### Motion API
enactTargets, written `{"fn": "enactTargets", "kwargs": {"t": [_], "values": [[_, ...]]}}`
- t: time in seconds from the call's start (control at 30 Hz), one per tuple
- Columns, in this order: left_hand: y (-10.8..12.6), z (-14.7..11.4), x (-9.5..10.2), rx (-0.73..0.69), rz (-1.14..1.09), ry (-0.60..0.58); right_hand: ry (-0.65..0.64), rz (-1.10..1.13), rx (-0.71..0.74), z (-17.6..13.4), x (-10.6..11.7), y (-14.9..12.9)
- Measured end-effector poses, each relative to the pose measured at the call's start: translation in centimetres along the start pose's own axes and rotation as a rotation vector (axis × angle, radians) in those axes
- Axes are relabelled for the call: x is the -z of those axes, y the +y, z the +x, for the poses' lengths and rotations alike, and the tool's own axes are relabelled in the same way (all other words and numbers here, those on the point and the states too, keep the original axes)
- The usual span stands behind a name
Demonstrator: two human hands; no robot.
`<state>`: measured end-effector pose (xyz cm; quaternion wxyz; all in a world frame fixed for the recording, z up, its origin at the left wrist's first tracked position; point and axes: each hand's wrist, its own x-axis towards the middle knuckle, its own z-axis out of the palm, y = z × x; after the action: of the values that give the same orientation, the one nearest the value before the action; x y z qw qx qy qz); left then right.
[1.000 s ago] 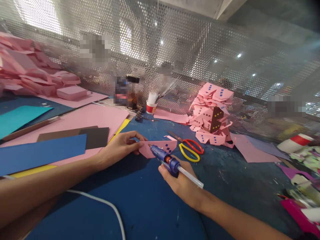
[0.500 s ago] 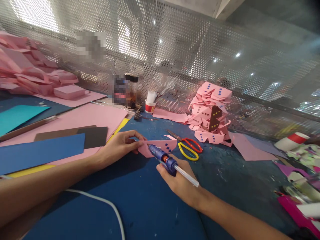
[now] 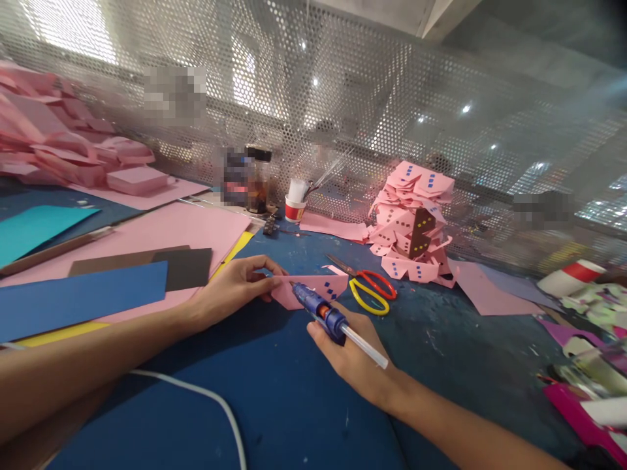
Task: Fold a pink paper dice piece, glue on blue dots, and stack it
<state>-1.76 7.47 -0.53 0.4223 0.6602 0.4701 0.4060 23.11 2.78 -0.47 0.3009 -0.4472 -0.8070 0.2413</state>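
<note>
My right hand (image 3: 360, 352) is wrapped round a blue hot glue gun (image 3: 321, 310), a clear glue stick (image 3: 365, 346) poking out of its back end. The gun's nozzle meets, or hovers just over, the left part of a pink paper cutout (image 3: 311, 287) that bears small dark blue squares. Pinched at its left end, the cutout is in the fingers of my left hand (image 3: 240, 284). Just right of the cutout lie scissors (image 3: 372, 290) with one red and one yellow handle. A small pink paper scrap (image 3: 334, 269) rests by their blades.
A tall pile of pink cutouts (image 3: 409, 222) stands at the back right. Pink sheets (image 3: 196, 225), a blue strip (image 3: 83, 294) and a dark grey piece (image 3: 189, 269) lie on the left. A paper cup (image 3: 294, 209) stands before the perforated metal screen (image 3: 372, 124). A white cord (image 3: 206, 393) crosses the front.
Both hands, the glue gun and the pink cutout stay almost where they were. The rear of the glue stick has dipped very slightly.
</note>
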Motion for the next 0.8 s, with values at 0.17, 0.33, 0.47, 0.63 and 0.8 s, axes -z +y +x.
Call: {"fn": "enactTargets", "kwargs": {"t": [0.17, 0.33, 0.47, 0.63, 0.8], "values": [[-0.11, -0.03, 0.09, -0.008, 0.000, -0.005, 0.009, -0.019, -0.007, -0.02, -0.10, 0.13], [-0.08, 0.08, 0.01, -0.011, -0.027, 0.005, 0.018, -0.039, -0.003, -0.03, -0.13, 0.10], [0.12, 0.07, -0.01, -0.011, -0.021, 0.006, 0.037, -0.090, -0.018, 0.01, -0.15, 0.06], [0.23, -0.07, 0.03, 0.005, -0.017, 0.002, 0.034, -0.089, -0.017, 0.02, -0.20, 0.12], [-0.05, 0.04, 0.06, -0.001, -0.017, -0.002, 0.038, -0.086, -0.005, 0.01, -0.21, 0.15]]}}
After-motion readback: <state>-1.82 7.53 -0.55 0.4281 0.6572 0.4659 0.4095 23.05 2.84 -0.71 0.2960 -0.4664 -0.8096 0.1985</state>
